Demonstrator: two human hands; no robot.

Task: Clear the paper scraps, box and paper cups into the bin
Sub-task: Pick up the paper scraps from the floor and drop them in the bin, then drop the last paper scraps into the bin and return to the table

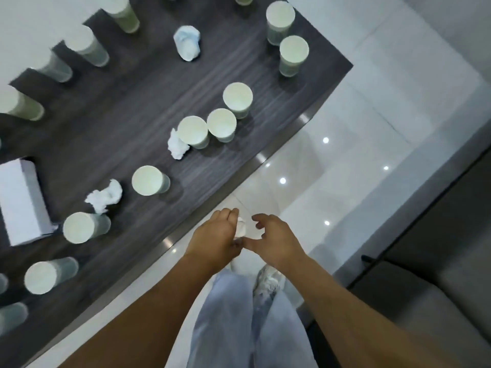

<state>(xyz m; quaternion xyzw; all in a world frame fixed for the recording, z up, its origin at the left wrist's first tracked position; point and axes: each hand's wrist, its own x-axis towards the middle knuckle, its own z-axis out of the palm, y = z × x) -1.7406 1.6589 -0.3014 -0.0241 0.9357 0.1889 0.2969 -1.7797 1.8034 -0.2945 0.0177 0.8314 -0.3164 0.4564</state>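
Observation:
Just off the near edge of the dark wooden table (111, 134), my left hand (215, 240) holds a small white paper scrap (241, 227) in curled fingers. My right hand (273, 237) is beside it with fingers loosely curled, touching the scrap's right side. Several white paper cups stand on the table, the closest one (148, 180) left of my hands. Crumpled scraps lie near the front (105, 199), by the middle cups (176, 146) and farther back (187, 42). A white box (21, 200) sits at the left.
The table's metal-trimmed edge (265, 158) runs diagonally past my hands. Glossy white floor tiles (345, 155) lie to the right, and a dark cabinet or sofa (438, 235) stands at the far right. My legs in light trousers (233, 328) are below. No bin is in view.

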